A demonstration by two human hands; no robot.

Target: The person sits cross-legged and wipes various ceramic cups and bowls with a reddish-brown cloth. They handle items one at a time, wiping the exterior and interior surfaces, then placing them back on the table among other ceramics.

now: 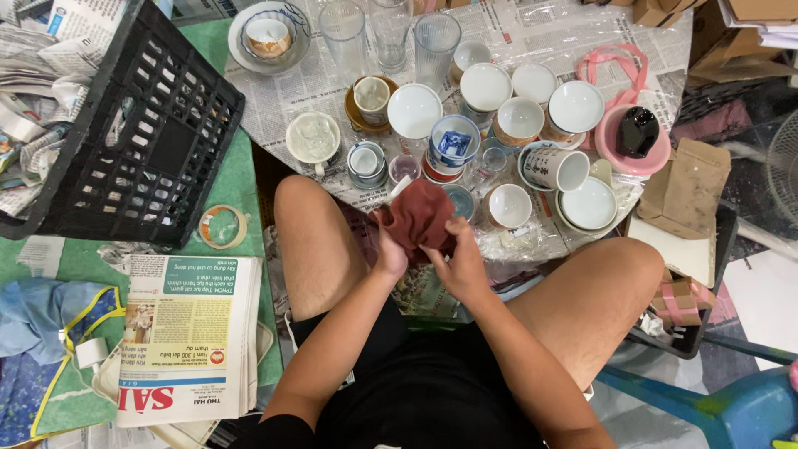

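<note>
A dark red cloth is bunched up between both hands, just above the person's bare knees and at the near edge of a low table. The left hand grips the cloth from below on its left side; the right hand closes over its lower right side, fingers curled into the fabric. Whether anything is wrapped inside cannot be told.

The table is covered with newspaper and clear plastic film, and crowded with crockery: white bowls, small cups, a blue-and-white patterned cup, three tall clear glasses at the far side, and a pink bowl holding a black object.

To the left, a black plastic crate lies tilted on a green mat, with a roll of tape just beside it and a folded newspaper nearer the person. Crumpled paper fills the top left corner. Cardboard boxes sit to the right, and a blue plastic stool shows at the lower right.
</note>
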